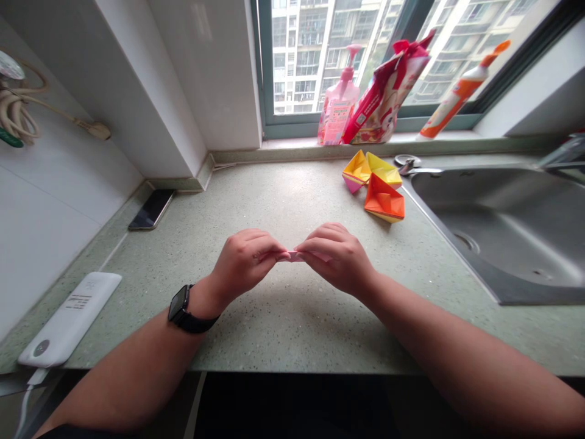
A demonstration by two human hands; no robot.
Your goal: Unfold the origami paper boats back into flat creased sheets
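A small folded piece of pink paper [295,256] spans the gap between my hands, over the middle of the counter. My left hand [249,259], with a black watch on its wrist, pinches the paper's left end. The right end is pinched by my right hand [340,256]. My fingers cover most of the paper, so its full shape is hidden. Beyond my right hand sit folded paper boats: an orange one [384,198] in front, a yellow one [384,169] and a yellow-and-pink one [356,171] behind it.
A steel sink [498,225] is set into the counter [274,329] at right. On the windowsill stand a pink pump bottle [338,110], a red bag [388,91] and an orange-and-white bottle [457,97]. A phone [152,209] and a cabled white power bank [70,317] lie at left.
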